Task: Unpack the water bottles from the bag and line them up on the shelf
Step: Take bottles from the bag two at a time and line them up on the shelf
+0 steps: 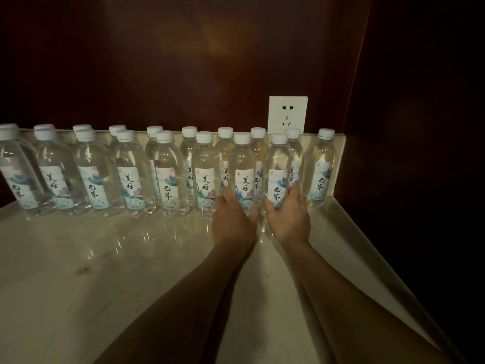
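Note:
Several clear water bottles with white caps and printed labels stand upright in two rows along the back of a pale marble shelf [105,258]. My left hand [233,219] grips the base of a front-row bottle [242,169]. My right hand [288,216] grips the base of the bottle beside it [278,169], the last one on the right in the front row. Both bottles stand on the shelf. A single bottle [319,169] stands further right, near the corner. No bag is in view.
A white wall socket [288,115] sits on the dark wood wall behind the bottles. A dark side wall closes the shelf on the right. The shelf's raised right edge [367,245] runs toward me. Bare marble lies in front of the rows.

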A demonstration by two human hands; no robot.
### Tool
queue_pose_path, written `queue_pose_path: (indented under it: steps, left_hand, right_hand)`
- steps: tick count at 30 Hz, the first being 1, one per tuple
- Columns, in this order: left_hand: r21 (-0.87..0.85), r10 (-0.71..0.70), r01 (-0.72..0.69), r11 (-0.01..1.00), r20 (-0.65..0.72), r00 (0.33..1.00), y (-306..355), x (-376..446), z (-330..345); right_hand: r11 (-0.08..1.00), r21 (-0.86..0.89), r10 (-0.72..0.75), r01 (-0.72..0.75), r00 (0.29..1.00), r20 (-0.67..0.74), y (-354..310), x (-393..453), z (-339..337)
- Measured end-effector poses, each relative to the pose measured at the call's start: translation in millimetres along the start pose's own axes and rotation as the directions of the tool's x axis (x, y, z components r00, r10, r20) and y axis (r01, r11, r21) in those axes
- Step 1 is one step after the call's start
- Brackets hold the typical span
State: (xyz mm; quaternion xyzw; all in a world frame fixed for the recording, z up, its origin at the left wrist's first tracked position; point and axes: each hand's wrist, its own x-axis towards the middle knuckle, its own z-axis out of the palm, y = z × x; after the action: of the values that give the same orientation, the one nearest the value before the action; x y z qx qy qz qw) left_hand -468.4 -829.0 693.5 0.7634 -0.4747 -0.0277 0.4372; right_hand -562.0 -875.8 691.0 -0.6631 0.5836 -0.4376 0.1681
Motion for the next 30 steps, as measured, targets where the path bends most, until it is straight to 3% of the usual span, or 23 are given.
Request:
queue_pose_path:
  steps: [5, 14, 30]
  left_hand:
    - [-0.063, -0.063, 0.064, 0.996, 0.012, 0.998, 0.1, 2.8, -1.1]
    - [0.019, -0.033, 0.033, 0.999, 0.02, 0.999, -2.5, 2.5, -0.7]
    - [0.015, -0.037, 0.037, 0.999, 0.02, 0.999, -4.0, 2.6, 1.0]
  right_hand:
    - [1.0, -0.01, -0.015, 0.015, 1.0, -0.011, 0.9, 0.0, 1.7]
    - [1.0, -0.007, -0.012, 0.011, 1.0, -0.014, 0.4, 0.2, 0.9]
    - [1.0, -0.009, -0.006, 0.006, 1.0, -0.008, 0.4, 0.4, 1.3]
